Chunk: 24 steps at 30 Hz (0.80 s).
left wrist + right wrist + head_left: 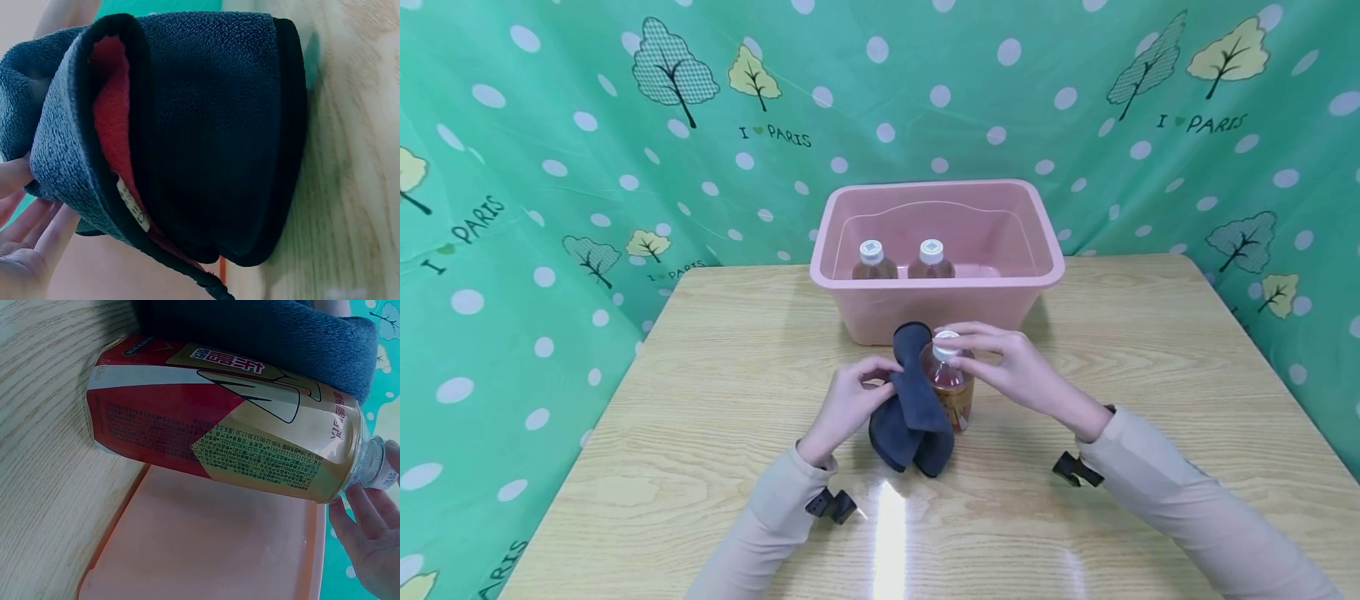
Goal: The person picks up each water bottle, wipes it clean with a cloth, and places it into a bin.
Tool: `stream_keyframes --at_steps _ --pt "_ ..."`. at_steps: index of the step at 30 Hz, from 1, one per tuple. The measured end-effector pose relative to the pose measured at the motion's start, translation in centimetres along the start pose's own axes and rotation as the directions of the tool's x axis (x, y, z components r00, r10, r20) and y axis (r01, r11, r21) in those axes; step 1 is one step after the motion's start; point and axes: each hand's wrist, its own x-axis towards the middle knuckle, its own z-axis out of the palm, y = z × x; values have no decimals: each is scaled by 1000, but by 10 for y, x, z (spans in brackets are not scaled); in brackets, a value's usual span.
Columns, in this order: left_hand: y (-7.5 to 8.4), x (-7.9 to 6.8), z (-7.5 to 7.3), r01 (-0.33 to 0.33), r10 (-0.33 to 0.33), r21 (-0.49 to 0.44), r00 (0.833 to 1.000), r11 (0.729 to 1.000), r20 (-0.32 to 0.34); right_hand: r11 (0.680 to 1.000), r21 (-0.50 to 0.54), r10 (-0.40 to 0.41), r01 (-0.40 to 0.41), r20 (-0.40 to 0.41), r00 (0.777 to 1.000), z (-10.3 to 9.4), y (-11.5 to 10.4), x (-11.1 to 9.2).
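A dark blue-grey cloth [917, 408] with black edging hangs in folds at the front of the bin. My left hand [853, 396] pinches it at its left side. In the left wrist view the cloth [206, 112] shows a red inner face and a small white label. Just right of the cloth, a drink bottle [957, 398] stands upright on the table. My right hand [1018, 371] grips it by its white cap. Its red and tan label [212, 419] fills the right wrist view, with the cloth against or close behind it.
Behind the hands stands a pink bin [936, 312]. Inside it are two capped bottles, one on the left [874, 265] and one in the middle [931, 265]. A green dotted curtain [880, 108] hangs behind the wooden table [715, 375].
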Motion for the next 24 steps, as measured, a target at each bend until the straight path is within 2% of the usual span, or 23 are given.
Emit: stream_keyframes --at_steps 6,9,15,21,24 --pt "-9 -1 4 -37 34 88 999 995 38 1000 -4 -16 16 -8 1000 0 0 0" --pt "-14 -2 6 -43 36 114 997 993 65 1000 -6 -21 21 -13 1000 0 -1 0" --pt "-23 -3 10 -48 36 170 996 984 77 1000 -5 -20 20 -18 1000 1 -1 0" --pt "-26 -5 9 -30 15 172 996 985 85 1000 2 -27 27 -16 1000 1 -1 0" --pt "-26 -5 8 2 -15 149 996 989 88 1000 6 -20 20 -14 1000 1 -1 0"
